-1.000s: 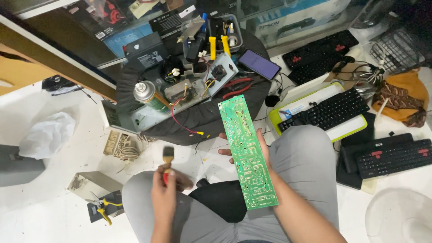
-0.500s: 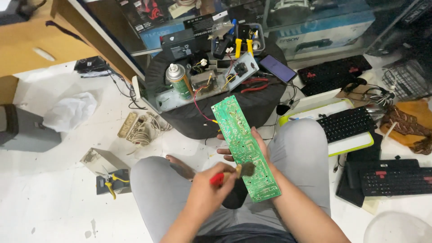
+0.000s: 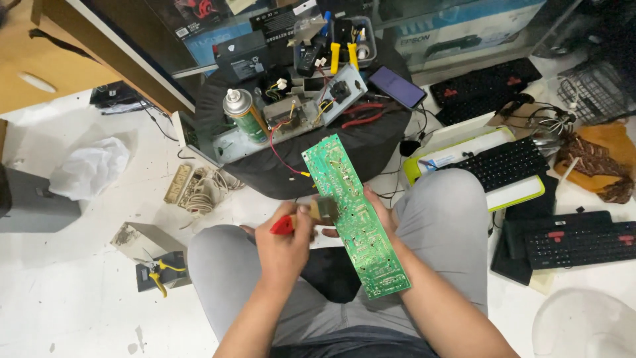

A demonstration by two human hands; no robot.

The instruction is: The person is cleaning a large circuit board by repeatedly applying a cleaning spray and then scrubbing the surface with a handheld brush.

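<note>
A long green circuit board (image 3: pixel 350 215) lies slanted over my lap, solder side up. My right hand (image 3: pixel 382 211) holds it from underneath, with the fingers curled over its right edge. My left hand (image 3: pixel 281 249) grips a small paintbrush (image 3: pixel 310 213) by its red handle. The blurred bristles touch the board's left edge near its middle. My grey-trousered legs are crossed below both hands.
Ahead stands a round black stool (image 3: pixel 371 149) carrying an opened metal chassis (image 3: pixel 291 119) with wires, a green spray can (image 3: pixel 242 114), red pliers (image 3: pixel 361 114) and a phone (image 3: pixel 396 86). Keyboards (image 3: pixel 507 162) lie to the right. Yellow-handled pliers (image 3: pixel 158 273) and a white bag (image 3: pixel 89 167) lie on the floor to the left.
My left hand has brought the brush from over my left knee rightwards onto the board. The board has stayed in my right hand, and the view has shifted slightly.
</note>
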